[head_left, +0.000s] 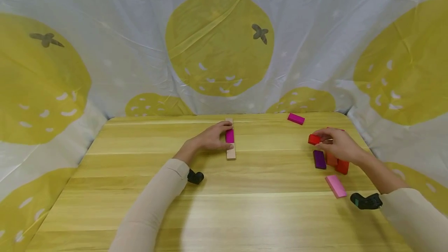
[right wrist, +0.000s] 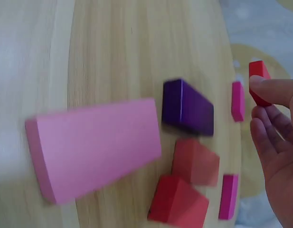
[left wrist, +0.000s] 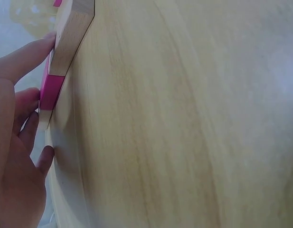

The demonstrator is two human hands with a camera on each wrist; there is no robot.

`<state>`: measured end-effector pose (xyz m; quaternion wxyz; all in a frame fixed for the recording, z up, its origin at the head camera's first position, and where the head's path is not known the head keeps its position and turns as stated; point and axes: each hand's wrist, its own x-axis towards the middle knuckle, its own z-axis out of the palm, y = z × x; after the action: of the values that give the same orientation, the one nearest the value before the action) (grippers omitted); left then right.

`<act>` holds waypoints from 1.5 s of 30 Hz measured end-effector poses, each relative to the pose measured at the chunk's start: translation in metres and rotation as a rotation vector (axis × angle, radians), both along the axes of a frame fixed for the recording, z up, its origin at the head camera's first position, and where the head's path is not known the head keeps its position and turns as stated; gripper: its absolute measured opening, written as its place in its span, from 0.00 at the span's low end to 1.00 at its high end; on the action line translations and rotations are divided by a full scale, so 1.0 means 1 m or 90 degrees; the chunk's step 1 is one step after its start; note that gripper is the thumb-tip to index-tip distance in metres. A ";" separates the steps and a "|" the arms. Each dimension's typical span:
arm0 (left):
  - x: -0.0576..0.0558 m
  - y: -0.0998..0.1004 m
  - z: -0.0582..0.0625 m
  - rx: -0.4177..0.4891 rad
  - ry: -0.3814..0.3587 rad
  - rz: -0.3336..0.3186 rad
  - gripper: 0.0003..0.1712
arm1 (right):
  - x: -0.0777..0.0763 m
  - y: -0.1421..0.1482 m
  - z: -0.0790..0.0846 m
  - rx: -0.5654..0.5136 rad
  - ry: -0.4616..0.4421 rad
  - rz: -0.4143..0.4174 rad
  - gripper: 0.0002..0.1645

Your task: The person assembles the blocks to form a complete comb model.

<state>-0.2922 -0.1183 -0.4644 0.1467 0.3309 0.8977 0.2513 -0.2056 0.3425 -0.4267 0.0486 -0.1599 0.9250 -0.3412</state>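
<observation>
My left hand [head_left: 212,137] is at a straight row of blocks in the middle of the table. A magenta block [head_left: 229,136] sits between two pale wooden blocks, the nearer wooden block [head_left: 231,154] ending the row toward me. The left thumb touches that nearer block, and other fingertips touch the row around the magenta block. Off to the right, my right hand [head_left: 337,143] pinches a red block [head_left: 314,139] between thumb and fingers, above the table in the right wrist view. Below this hand lie a purple block [head_left: 319,159], an orange block [head_left: 331,159] and another red block [head_left: 342,167].
A light pink block [head_left: 336,186] lies nearer me on the right. Toward the far edge lies a loose magenta block [head_left: 296,118]; another magenta block [right wrist: 228,196] shows in the right wrist view. A yellow-and-white cloth [head_left: 220,46] hangs behind the wooden table [head_left: 266,213].
</observation>
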 end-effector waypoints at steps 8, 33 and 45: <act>0.001 -0.001 0.000 0.013 0.002 -0.008 0.47 | 0.001 -0.039 -0.001 -0.029 0.002 0.060 0.21; 0.002 -0.003 -0.001 0.018 -0.020 0.004 0.47 | 0.016 -0.151 -0.028 -0.097 -0.040 0.204 0.22; 0.001 -0.003 0.000 0.024 -0.021 0.007 0.47 | 0.022 -0.194 -0.039 -0.118 -0.037 0.233 0.21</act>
<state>-0.2908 -0.1210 -0.4643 0.1536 0.3249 0.8920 0.2743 -0.1831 0.1489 -0.4661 0.1217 -0.3187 0.8435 -0.4149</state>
